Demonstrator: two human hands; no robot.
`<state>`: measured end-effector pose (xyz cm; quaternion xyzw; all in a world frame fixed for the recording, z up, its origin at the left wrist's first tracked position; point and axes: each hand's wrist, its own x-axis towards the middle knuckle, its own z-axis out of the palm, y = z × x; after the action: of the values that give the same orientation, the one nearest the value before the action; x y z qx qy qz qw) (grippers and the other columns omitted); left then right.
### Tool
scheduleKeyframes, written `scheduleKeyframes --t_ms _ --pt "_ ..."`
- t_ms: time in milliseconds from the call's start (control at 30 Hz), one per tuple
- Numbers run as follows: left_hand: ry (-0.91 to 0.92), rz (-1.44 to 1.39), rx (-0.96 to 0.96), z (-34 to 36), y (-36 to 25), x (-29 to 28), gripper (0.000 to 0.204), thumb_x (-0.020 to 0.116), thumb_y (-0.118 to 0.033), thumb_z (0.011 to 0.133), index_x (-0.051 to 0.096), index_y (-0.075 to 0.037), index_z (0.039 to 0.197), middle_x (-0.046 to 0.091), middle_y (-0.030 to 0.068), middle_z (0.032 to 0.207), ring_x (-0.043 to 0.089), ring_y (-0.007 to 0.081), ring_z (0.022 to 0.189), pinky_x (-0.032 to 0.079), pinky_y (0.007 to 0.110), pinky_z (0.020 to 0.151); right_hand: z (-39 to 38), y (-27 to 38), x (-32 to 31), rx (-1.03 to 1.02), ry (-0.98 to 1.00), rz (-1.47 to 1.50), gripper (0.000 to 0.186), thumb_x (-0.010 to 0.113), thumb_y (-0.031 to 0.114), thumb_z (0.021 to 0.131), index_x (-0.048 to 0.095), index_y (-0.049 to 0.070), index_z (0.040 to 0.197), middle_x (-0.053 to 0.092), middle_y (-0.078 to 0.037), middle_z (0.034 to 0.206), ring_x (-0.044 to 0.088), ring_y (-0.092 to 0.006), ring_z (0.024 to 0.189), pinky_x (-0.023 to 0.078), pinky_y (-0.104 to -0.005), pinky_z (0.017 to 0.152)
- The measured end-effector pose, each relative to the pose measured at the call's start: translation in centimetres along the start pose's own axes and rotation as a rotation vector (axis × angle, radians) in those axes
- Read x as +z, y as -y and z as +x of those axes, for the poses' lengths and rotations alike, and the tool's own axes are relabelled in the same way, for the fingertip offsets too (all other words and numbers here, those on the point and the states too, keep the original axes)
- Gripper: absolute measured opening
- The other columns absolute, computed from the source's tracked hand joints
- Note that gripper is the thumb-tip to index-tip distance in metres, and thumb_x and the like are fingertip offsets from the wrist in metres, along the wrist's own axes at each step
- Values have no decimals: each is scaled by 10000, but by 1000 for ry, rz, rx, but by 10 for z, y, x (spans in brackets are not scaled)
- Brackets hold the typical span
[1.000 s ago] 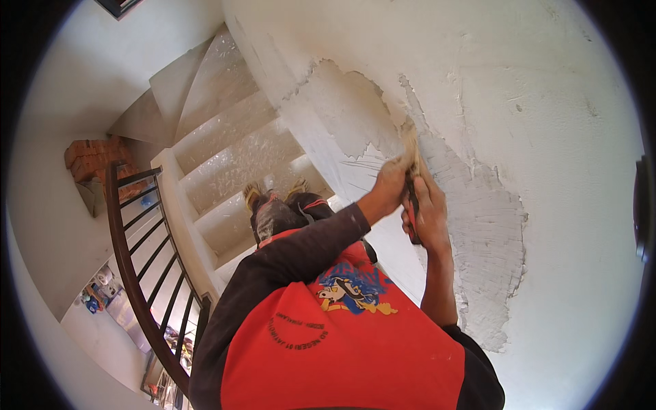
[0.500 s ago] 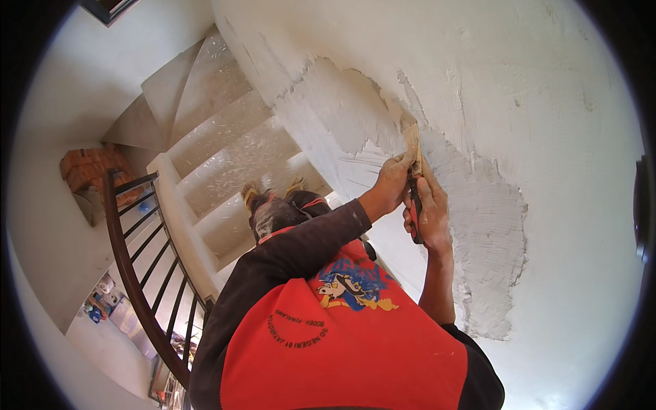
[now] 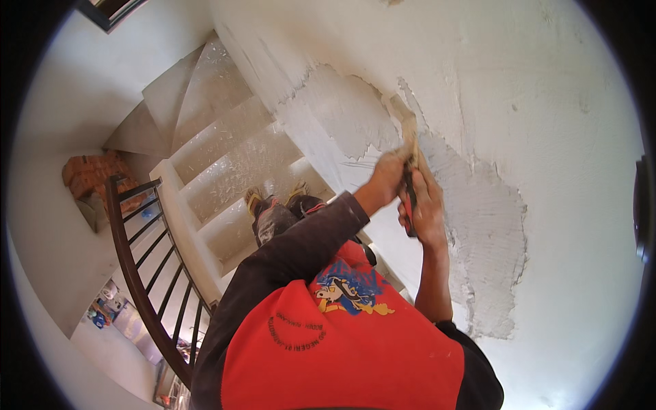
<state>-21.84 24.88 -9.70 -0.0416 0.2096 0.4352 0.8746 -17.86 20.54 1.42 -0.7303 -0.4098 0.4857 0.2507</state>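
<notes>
My right hand (image 3: 428, 212) is wrapped round the red and black handle of a scraper (image 3: 407, 126). Its pale, dusty blade points up and away from me, with the tip at the wall. My left hand (image 3: 387, 179), a little smeared by motion, grips the scraper just above the handle. Around the tool, the white wall (image 3: 567, 205) has a large bare patch of rough grey plaster (image 3: 485, 239) with ragged paint edges. A second, smoother grey patch (image 3: 342, 106) lies to the left of the blade tip.
Pale stairs (image 3: 236, 164) strewn with white flakes run up on the left, and my feet (image 3: 254, 198) stand on a step. Beside them curves a railing (image 3: 137, 273) with a brown handrail and black bars. Red bricks (image 3: 96, 179) are stacked beyond it.
Both hands and the scraper have shifted slightly, the blade tip moving up and to the left along the wall. My grip on the tool stays the same.
</notes>
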Motion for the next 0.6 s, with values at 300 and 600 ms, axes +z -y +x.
scheduleKeyframes --t_ms 300,600 --pt "6 2 -55 7 -6 -6 348 469 -413 931 569 -90 850 575 26 739 550 137 650 470 282 587 10 -11 2 -102 0 -55 360 351 200 960 486 68 1267 431 -17 534 414 -97 370 362 -260 333" --pt "-39 101 -9 9 -11 4 455 430 -500 919 565 -73 1002 581 74 879 557 186 829 480 316 711 11 5 -4 -68 14 -26 369 360 254 976 461 109 1299 447 -2 575 421 -84 383 364 -236 326"
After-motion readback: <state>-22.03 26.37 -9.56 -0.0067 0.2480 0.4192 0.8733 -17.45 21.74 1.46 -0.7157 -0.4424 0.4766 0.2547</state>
